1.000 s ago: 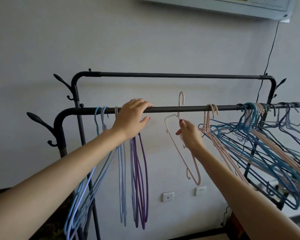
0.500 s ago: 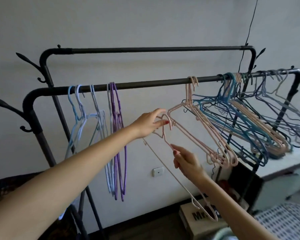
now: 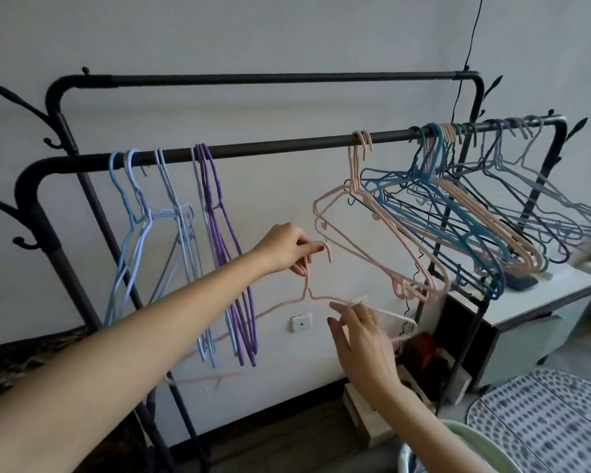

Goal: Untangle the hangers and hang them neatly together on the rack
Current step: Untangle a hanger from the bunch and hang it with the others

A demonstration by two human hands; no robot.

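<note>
A black clothes rack has a front rail (image 3: 280,146) and a higher back rail. My left hand (image 3: 289,249) pinches the hook and neck of a loose pink hanger (image 3: 307,291), held below the rail. My right hand (image 3: 359,331) touches that hanger's right shoulder with its fingers spread. Light blue hangers (image 3: 133,213) and purple hangers (image 3: 215,213) hang at the rail's left. A few pink hangers (image 3: 359,199) hang right of centre. A tangle of blue, pink and grey hangers (image 3: 475,213) crowds the right end.
A white cabinet (image 3: 539,302) stands under the rack's right end. Boxes and a red object sit on the floor below. A dotted mat (image 3: 543,414) and a pale green basket rim (image 3: 475,442) lie at lower right. A black cable hangs down the wall.
The pink hanger came off the rail. My left hand left the rail and took its hook; the hanger now lies level below the rail, with my right hand sliding along its shoulder.
</note>
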